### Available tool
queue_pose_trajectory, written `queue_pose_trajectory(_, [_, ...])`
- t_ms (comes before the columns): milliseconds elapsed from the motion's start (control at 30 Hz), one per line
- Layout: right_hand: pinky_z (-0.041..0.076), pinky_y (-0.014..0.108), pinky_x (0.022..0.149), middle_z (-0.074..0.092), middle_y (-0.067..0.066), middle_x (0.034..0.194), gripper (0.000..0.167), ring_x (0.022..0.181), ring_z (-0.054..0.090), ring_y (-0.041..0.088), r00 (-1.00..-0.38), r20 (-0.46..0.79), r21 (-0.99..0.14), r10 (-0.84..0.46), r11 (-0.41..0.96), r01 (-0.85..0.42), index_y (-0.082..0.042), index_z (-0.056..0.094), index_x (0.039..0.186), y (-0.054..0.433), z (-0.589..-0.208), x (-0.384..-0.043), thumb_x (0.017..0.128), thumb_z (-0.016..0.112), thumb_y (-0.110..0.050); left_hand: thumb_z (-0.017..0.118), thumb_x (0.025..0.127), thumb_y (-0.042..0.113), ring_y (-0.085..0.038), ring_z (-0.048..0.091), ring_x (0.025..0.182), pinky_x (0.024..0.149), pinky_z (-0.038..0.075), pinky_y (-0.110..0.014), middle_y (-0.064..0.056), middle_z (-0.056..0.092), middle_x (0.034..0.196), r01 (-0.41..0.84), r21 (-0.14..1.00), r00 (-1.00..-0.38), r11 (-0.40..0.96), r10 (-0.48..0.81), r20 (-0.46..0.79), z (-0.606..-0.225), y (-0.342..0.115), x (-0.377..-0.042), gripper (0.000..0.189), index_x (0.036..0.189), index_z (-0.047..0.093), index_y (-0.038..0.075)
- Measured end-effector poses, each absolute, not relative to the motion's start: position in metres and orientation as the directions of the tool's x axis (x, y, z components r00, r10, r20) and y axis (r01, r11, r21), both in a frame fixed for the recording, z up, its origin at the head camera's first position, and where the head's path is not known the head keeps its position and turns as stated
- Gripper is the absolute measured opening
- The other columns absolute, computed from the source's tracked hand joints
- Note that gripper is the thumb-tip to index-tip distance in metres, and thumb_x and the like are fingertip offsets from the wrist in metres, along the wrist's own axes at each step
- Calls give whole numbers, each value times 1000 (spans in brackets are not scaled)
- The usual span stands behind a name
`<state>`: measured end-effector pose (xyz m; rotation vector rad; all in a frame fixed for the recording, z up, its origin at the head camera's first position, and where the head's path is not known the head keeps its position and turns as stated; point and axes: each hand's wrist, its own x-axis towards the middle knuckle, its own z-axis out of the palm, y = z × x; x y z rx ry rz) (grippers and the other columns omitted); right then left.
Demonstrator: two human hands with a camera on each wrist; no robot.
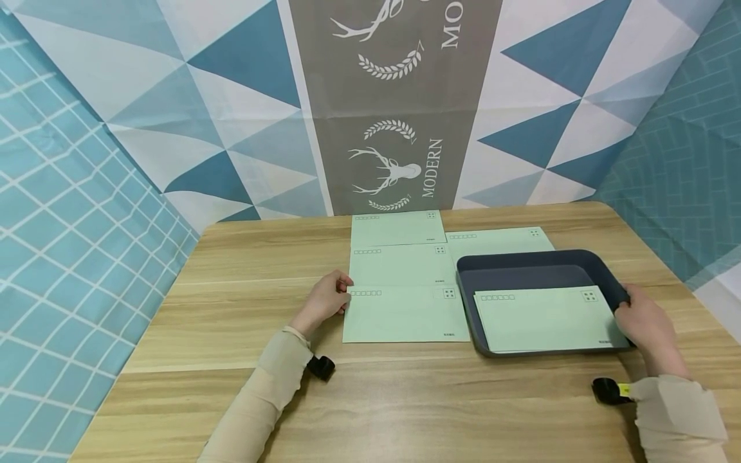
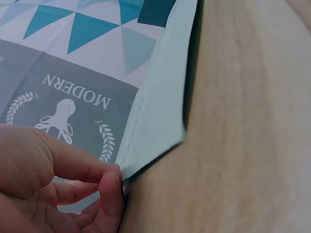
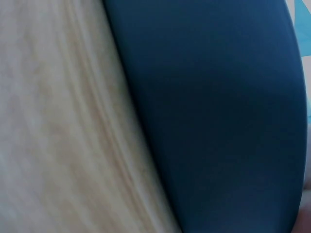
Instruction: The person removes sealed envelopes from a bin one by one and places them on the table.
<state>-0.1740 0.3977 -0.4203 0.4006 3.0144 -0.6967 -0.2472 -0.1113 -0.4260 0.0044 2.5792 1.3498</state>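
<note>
The left hand (image 1: 324,297) pinches the left edge of the nearest pale-green envelope (image 1: 405,315) between thumb and index finger, close to its far-left corner; from there the envelope reaches rightward and back toward the person, its near-left corner standing slightly off the wooden tabletop (image 1: 440,405) in the left wrist view. Beyond those fingertips lie the middle envelope (image 1: 399,267) and, farther out, the back envelope (image 1: 393,228). The right hand (image 1: 647,321) grips the right rim of the dark serving tray (image 1: 521,278), thumb over the edge; how its fingers lie beneath cannot be told. Just left of that hand, the tray envelope (image 1: 547,321) lies printed side up on the tray, and past the tray's far-left side, partly hidden, is another envelope (image 1: 498,241). Being paper, the envelopes should be light and bendable, quick to crease at a corner and apt to slide on smooth wood, so a gentle pinch midway along the short edge would suit them better than a corner. The tray looks stiff and smooth, likely modest in weight; a firm hold at the middle of the right rim should keep it level.
</note>
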Motion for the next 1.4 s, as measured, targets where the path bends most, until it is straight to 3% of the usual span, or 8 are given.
queue_pose_trajectory(800, [31, 62, 80, 29, 46, 123, 49, 103, 34, 59, -966, -74, -429, 249, 866, 256, 18, 22, 131, 400, -423, -175, 87, 25, -4, 54, 85, 1, -16, 52, 61, 55, 48, -25, -8, 48, 84, -57, 805, -977, 590, 134, -167, -419, -111, -242, 17, 102, 55, -2])
queue_pose_trajectory(1100, [31, 63, 81, 28, 46, 124, 50, 104, 33, 60, -965, -87, -431, 247, 864, 260, 17, 21, 132, 402, -422, -176, 87, 25, -5, 56, 88, 12, -19, 54, 79, 61, 44, -26, -7, 58, 93, 107, 696, -982, 710, 184, -37, -398, -97, -231, 19, 104, 59, 3])
queue_pose_trajectory(1400, [30, 63, 82, 28, 45, 125, 50, 106, 32, 59, -960, -100, -438, 263, 854, 280, 17, 20, 132, 400, -421, -174, 88, 24, -4, 56, 88, 10, -13, 55, 79, 68, 45, -23, -3, 61, 93, 350, 651, -897, 673, 441, 26, -373, -36, -215, 18, 105, 61, 5])
